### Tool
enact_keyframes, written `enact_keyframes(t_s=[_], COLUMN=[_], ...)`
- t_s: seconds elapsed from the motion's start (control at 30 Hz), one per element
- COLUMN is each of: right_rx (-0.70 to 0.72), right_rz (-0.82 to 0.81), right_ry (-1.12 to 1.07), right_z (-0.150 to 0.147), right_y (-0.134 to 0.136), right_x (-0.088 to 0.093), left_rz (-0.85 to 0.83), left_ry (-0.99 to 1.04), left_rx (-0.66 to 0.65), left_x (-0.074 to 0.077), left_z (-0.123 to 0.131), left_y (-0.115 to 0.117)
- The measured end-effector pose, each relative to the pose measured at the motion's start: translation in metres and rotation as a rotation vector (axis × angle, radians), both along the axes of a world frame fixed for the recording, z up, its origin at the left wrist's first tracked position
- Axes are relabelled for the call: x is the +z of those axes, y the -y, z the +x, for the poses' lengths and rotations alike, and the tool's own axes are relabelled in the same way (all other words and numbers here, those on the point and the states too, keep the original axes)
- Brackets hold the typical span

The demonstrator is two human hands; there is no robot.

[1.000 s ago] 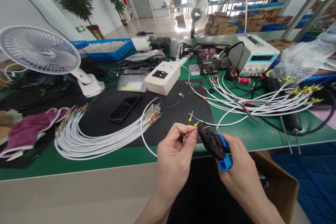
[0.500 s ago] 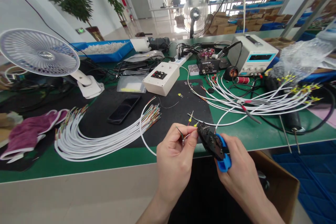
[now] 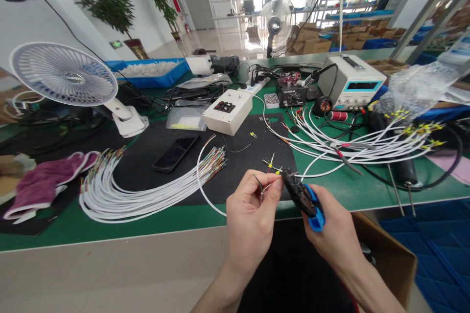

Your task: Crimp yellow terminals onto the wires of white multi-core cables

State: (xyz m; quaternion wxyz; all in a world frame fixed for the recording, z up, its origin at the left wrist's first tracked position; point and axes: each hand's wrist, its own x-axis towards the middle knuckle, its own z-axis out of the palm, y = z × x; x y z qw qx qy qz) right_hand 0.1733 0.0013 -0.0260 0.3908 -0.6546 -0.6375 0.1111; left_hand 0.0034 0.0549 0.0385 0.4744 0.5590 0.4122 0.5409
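Observation:
Between thumb and fingers, my left hand (image 3: 253, 210) pinches the thin stripped wires (image 3: 261, 187) at the end of a white cable (image 3: 206, 194). Yellow-collared terminals (image 3: 270, 162) stick up just beyond the fingertips. My right hand (image 3: 332, 220) is wrapped round the blue handles of a black crimping tool (image 3: 299, 195). The tool's jaws sit right beside my left fingertips; what lies inside them is too small to make out. Left of the hands, a curved bundle of white cables (image 3: 147, 200) with stripped coloured ends lies on the black mat (image 3: 242, 156).
White cables with yellow ends (image 3: 367, 149) spread over the right side. A phone (image 3: 175, 152), a beige switch box (image 3: 228, 112), a soldering station (image 3: 292, 93) and a power supply (image 3: 350, 83) stand on the bench. A white fan (image 3: 66, 76) is at left, a cardboard box (image 3: 394, 254) below right.
The camera view has shifted slightly. Both hands keep their grips, and the crimping tool stays close to the left fingertips, turned a little more upright.

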Motion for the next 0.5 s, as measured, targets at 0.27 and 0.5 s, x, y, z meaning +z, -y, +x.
enact_keyframes(t_s=[0.27, 0.5], right_rx=[-0.05, -0.077], right_rz=[0.062, 0.058], right_ry=[-0.031, -0.086], right_z=[0.012, 0.01], right_y=[-0.013, -0.003], right_x=[-0.014, -0.01], left_rz=[0.092, 0.216], left_ry=[-0.113, -0.136], left_rx=[0.012, -0.01], left_x=[0.005, 0.009], left_z=[0.012, 0.012], left_y=[-0.002, 0.0])
